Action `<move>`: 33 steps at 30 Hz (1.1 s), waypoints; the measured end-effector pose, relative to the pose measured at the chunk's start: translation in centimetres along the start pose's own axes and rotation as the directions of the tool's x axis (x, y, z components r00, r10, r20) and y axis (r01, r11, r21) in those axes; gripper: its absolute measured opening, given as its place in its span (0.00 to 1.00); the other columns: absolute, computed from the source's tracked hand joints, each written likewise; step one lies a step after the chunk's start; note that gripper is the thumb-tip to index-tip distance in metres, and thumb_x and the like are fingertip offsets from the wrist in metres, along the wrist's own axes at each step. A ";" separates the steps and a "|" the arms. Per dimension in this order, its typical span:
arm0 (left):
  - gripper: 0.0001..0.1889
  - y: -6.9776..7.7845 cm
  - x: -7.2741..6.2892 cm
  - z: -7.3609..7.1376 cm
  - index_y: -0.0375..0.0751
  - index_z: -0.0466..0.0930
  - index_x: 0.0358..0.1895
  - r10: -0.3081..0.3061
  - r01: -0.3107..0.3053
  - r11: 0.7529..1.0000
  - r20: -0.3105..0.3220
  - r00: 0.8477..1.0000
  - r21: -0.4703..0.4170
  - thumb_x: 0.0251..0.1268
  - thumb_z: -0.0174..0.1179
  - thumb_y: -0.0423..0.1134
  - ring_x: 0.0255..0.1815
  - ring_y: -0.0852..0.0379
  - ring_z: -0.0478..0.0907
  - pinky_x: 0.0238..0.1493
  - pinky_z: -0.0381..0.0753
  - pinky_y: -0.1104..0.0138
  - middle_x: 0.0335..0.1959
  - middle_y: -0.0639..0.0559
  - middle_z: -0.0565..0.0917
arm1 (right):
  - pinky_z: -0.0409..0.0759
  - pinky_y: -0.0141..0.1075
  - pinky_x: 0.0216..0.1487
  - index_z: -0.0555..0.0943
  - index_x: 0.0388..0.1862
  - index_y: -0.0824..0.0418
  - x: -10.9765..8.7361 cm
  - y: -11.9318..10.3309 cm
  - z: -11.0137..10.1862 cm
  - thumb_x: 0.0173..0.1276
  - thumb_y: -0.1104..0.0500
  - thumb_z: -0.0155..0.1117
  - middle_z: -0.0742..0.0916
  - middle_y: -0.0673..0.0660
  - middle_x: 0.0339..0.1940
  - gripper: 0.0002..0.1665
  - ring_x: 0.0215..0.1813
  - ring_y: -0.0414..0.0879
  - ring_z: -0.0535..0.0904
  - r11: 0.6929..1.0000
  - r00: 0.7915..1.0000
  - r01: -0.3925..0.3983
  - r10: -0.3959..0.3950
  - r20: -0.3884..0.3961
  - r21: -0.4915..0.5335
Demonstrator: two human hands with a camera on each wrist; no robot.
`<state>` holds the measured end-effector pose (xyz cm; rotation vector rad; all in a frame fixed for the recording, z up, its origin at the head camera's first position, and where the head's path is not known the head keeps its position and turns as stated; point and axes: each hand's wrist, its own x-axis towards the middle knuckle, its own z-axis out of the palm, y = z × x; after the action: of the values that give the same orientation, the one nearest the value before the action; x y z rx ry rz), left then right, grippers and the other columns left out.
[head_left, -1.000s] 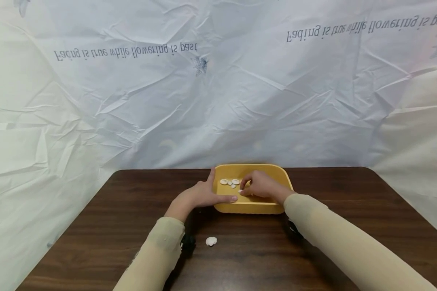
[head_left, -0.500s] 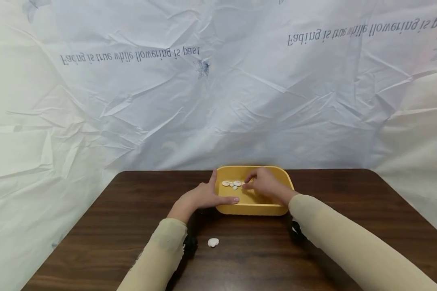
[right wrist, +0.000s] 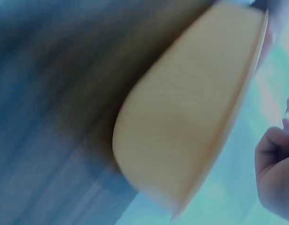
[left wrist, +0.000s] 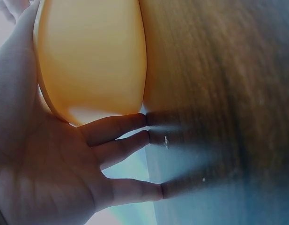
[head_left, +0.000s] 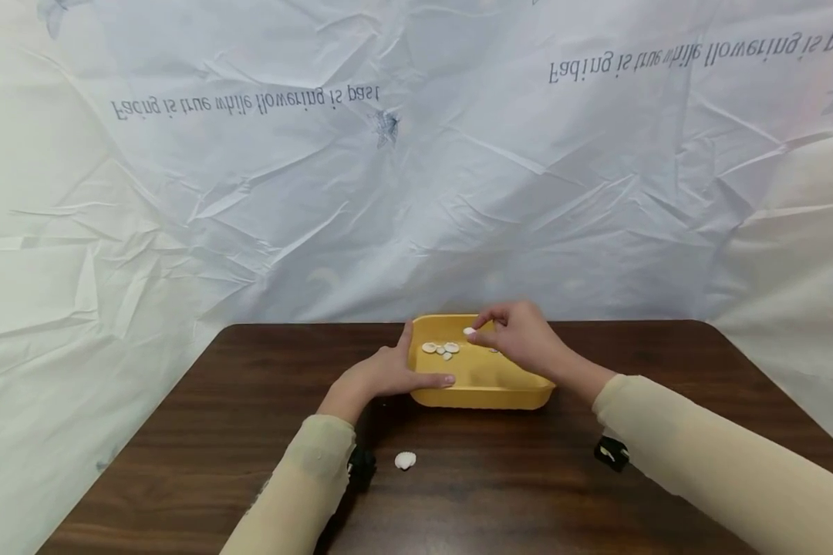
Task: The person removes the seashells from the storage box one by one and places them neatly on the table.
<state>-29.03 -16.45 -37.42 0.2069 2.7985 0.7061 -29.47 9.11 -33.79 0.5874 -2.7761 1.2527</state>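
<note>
A yellow tray [head_left: 482, 398] stands at the back of the table with several small white seashells [head_left: 446, 351] on its floor. My left hand [head_left: 382, 373] holds its left front corner, thumb along the front rim; in the left wrist view the fingers [left wrist: 118, 127] reach down beside the outer wall. Above the tray's right part, my right hand [head_left: 527, 335] pinches a white seashell [head_left: 469, 331] between thumb and fingertips. Another shell [head_left: 494, 351] shows partly behind that hand. In the right wrist view the curled right hand [right wrist: 277, 164] appears at the right edge, its shell not visible.
One white scallop shell [head_left: 406, 460] lies on the dark wooden table [head_left: 486, 493] in front of the tray. A pale printed sheet [head_left: 458, 193] hangs right behind the table's back edge. A dark device sits under each sleeve's cuff.
My right hand goes from low in the tray to above it, moving right and upward with the seashell in its fingertips. The left hand stays at the tray's corner.
</note>
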 end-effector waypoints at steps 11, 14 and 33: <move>0.74 0.1 0.1 0.0 0.60 0.22 0.88 0.017 -0.017 0.999 -0.003 1.000 0.027 0.51 0.63 0.85 0.81 0.31 0.67 0.73 0.74 0.40 0.83 0.27 0.62 | 0.65 0.33 0.23 0.92 0.40 0.54 -5.4 -2.5 3.6 0.68 0.55 0.79 0.68 0.47 0.13 0.06 0.18 0.41 0.62 0.998 0.999 -0.003 0.005 -0.031 0.062; 0.74 0.1 0.2 0.0 0.61 0.22 0.88 0.031 -0.031 0.999 -0.014 0.999 0.011 0.50 0.64 0.85 0.79 0.34 0.70 0.71 0.76 0.43 0.79 0.28 0.68 | 0.65 0.31 0.24 0.91 0.38 0.54 -6.6 -2.9 4.8 0.67 0.55 0.80 0.69 0.47 0.14 0.05 0.19 0.40 0.62 0.993 0.999 -0.046 0.045 0.009 0.111; 0.76 -0.2 0.3 0.1 0.63 0.20 0.87 0.007 -0.007 1.000 -0.004 1.000 0.022 0.47 0.62 0.88 0.83 0.33 0.65 0.74 0.73 0.42 0.84 0.29 0.60 | 0.69 0.32 0.23 0.89 0.31 0.52 -9.4 -1.6 10.7 0.62 0.52 0.83 0.77 0.46 0.15 0.09 0.20 0.39 0.71 0.996 0.988 -0.066 0.057 0.146 0.060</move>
<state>-29.29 -16.53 -37.70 0.2202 2.8116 0.6790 -18.90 3.37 -41.65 0.6253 -2.9009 1.3693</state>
